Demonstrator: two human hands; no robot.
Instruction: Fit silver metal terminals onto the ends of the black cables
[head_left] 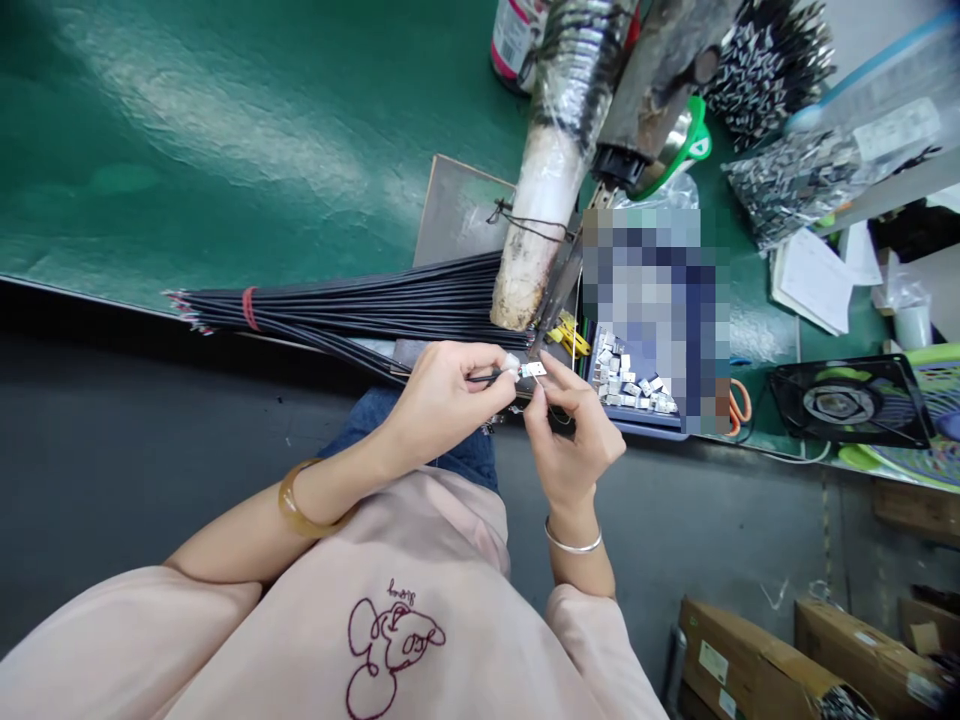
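Note:
My left hand (450, 390) pinches a black cable (484, 377) close to its end. A small metal connector (533, 369) sits at that end, pointing right. My right hand (574, 430) is closed at the fingertips just beside the connector, pinching a thin pale wire (556, 412) that curls below its fingers. Whether the right fingertips touch the connector, I cannot tell. Behind both hands, a bundle of black cables (360, 300) lies along the table edge, tied with a red band (249, 308).
A white wrapped pipe (540, 200) and a dark metal tool (577, 250) slant down over the green table (225, 130). Right of them stands a blue bin (645, 418) with small metal connectors (637, 385), partly pixelated. A black fan (840, 402) and boxes (750, 650) lie further right.

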